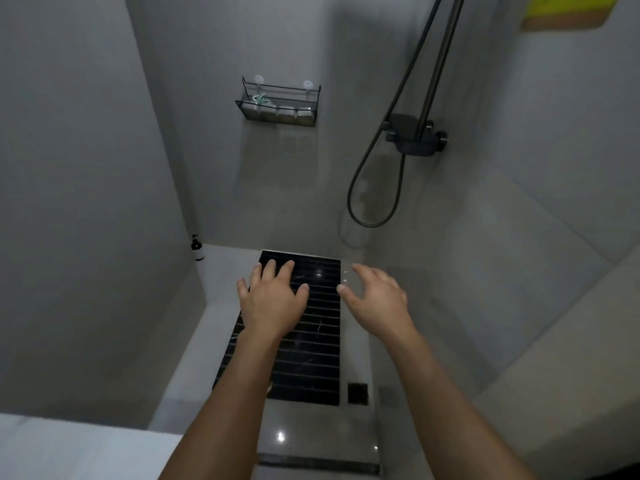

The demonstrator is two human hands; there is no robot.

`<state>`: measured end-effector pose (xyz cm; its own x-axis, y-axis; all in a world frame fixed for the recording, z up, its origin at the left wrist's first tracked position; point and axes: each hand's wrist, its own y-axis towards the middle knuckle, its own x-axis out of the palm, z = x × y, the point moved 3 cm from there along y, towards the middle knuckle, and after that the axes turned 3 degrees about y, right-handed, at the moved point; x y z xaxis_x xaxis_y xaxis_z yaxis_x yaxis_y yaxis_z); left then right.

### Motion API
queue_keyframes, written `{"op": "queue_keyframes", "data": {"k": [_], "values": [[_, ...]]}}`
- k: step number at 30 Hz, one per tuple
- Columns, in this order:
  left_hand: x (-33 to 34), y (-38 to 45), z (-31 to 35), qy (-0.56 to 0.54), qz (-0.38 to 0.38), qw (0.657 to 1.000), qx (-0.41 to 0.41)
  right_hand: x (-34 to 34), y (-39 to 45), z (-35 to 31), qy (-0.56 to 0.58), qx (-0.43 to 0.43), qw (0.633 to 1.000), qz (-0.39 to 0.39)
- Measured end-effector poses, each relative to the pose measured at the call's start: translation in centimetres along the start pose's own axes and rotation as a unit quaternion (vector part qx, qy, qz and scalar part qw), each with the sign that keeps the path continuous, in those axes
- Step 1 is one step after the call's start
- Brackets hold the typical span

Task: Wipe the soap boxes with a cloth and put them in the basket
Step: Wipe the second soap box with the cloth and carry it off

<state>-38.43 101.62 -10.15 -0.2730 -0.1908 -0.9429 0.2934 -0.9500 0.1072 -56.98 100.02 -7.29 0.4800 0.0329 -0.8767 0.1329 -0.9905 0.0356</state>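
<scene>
Black wire is seen in the basket (pixel 277 105) fixed on the far wall, where pale soap boxes (pixel 286 113) and a cloth (pixel 260 99) are held, while the left hand (pixel 273 299) and right hand (pixel 375 297) are stretched forward near, fingers loosely spread, nothing gripped.

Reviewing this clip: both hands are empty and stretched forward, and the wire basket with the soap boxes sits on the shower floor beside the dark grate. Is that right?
Not quite. The wire basket does not sit on the floor: it hangs on the back wall, well above the dark grate, as the head view shows. The rest holds: the left hand and right hand are empty and stretched forward, and the soap boxes lie in the basket.
</scene>
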Motion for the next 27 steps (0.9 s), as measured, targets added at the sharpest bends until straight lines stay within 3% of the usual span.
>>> {"op": "queue_keyframes", "data": {"k": [11,27], "values": [[1.9,15.1,-2.2,0.017,-0.008,0.999,-0.028,3.8,16.8,-2.8,0.015,-0.01,1.0,-0.018],[1.1,39.2,-3.3,0.05,0.027,0.995,-0.087,6.7,45.3,-9.2,0.053,-0.104,0.991,-0.06]]}}
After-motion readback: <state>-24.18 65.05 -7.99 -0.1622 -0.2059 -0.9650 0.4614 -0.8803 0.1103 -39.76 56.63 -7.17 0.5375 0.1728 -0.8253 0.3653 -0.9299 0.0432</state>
